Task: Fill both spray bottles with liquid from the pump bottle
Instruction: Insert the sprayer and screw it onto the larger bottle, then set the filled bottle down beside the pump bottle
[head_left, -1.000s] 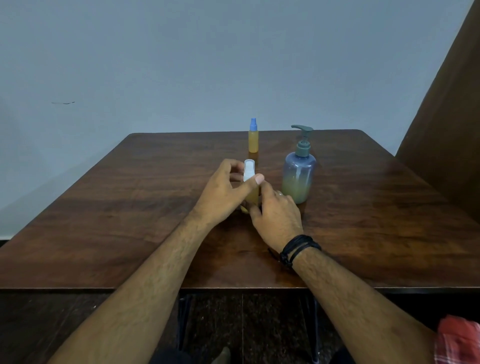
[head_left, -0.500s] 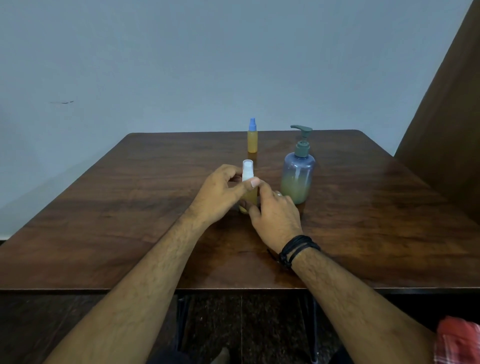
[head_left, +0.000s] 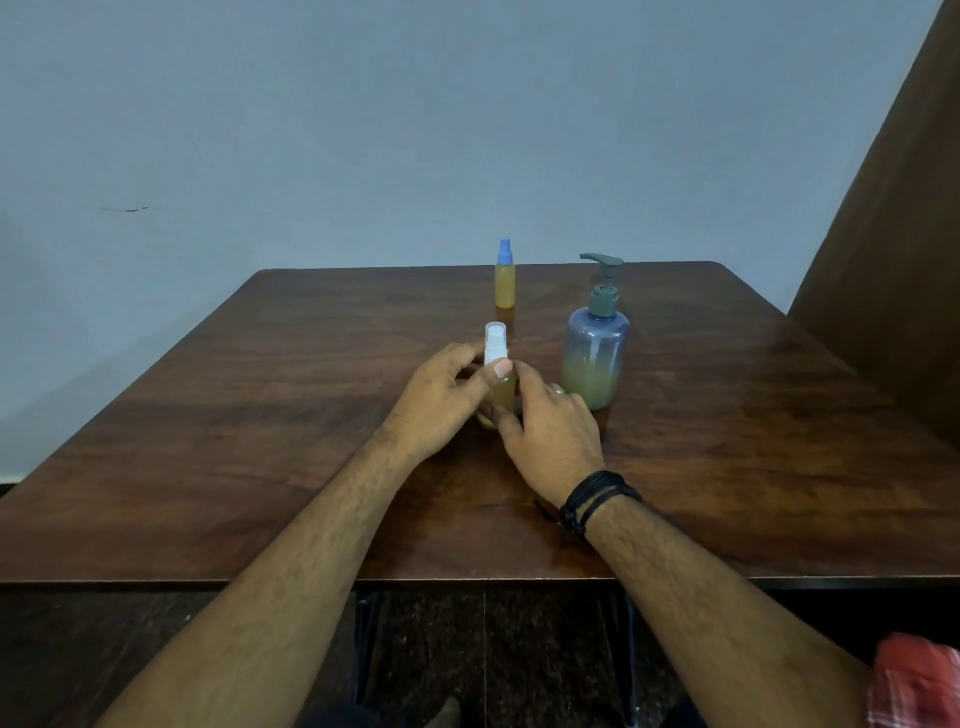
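Observation:
A small spray bottle with a white top (head_left: 495, 348) and yellow liquid stands upright on the wooden table (head_left: 260, 415) at its middle. My left hand (head_left: 441, 400) pinches it at the neck, thumb across the front. My right hand (head_left: 550, 431) holds the lower body from the right. A second spray bottle (head_left: 505, 280) with a blue cap and yellow liquid stands farther back, apart from both hands. The pump bottle (head_left: 597, 353), bluish with a grey pump and yellowish liquid low inside, stands just right of my right hand.
A pale blue wall rises behind the table. A brown wooden panel (head_left: 893, 218) stands along the right side. The table's near edge (head_left: 467, 579) lies under my forearms, with dark floor below.
My left hand has slid down from the white top to the bottle's neck, leaving more of the top bare. The right hand and the other bottles have stayed put.

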